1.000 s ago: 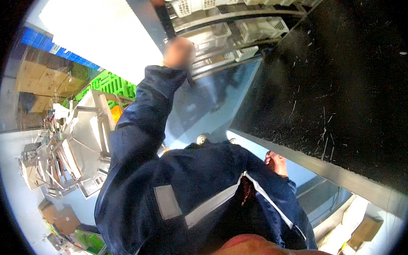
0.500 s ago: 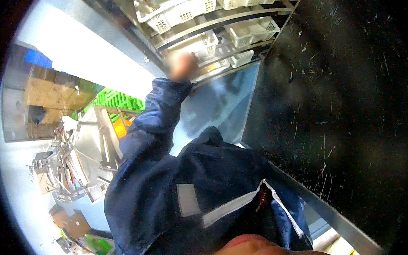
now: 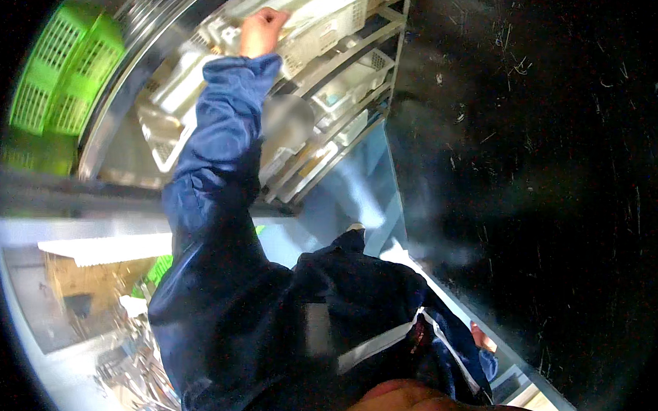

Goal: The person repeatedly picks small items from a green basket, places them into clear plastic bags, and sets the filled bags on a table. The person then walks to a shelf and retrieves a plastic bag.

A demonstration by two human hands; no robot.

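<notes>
My left arm, in a dark blue sleeve, stretches up to a rack of white baskets. At its end my left hand (image 3: 263, 32) is closed, with curled fingers, over or beside the upper baskets. What it holds, if anything, I cannot make out. Just right of the hand is a perforated white basket (image 3: 325, 36) with pale contents. Another white tray-like basket (image 3: 172, 136) lies left of my forearm. Low on the right, a small patch of my right hand (image 3: 481, 337) shows by the jacket's edge; its fingers are hidden.
Metal shelf rails (image 3: 334, 84) carry more white baskets lower down. Green crates (image 3: 70, 69) stand at the upper left. A large scuffed black panel (image 3: 536, 178) fills the right side. Cluttered metal pieces (image 3: 134, 370) lie at the lower left, near a brown cardboard box (image 3: 83, 286).
My left hand has risen from the lower shelves to the upper baskets. The view has turned, bringing the green crates in at the upper left. A bit of my right hand now shows.
</notes>
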